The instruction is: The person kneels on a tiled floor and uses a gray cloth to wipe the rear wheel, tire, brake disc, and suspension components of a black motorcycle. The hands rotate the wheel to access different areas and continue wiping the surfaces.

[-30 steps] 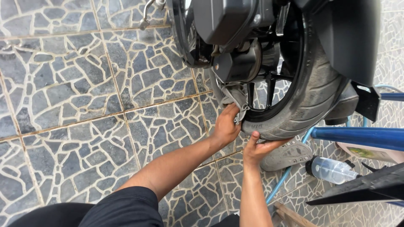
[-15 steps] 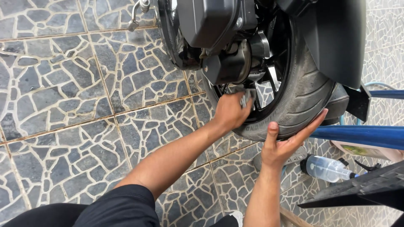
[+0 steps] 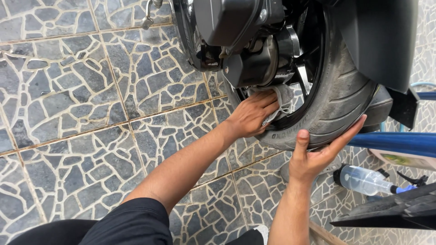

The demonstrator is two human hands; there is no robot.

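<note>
Stone-pattern floor (image 3: 81, 113) fills left side, grey mosaic tiles, pale grout lines. Metal hook (image 3: 147, 18) hangs at top edge, above floor. Clear plastic bottle (image 3: 363, 179) lies on its side on floor at lower right, blue cap end pointing right. Blue bar (image 3: 395, 143) runs across just above bottle, off right edge. Black panel (image 3: 386, 213) slants across bottom right corner, partly over bottle's end. Black mudguard (image 3: 381, 41) upper right.
</note>
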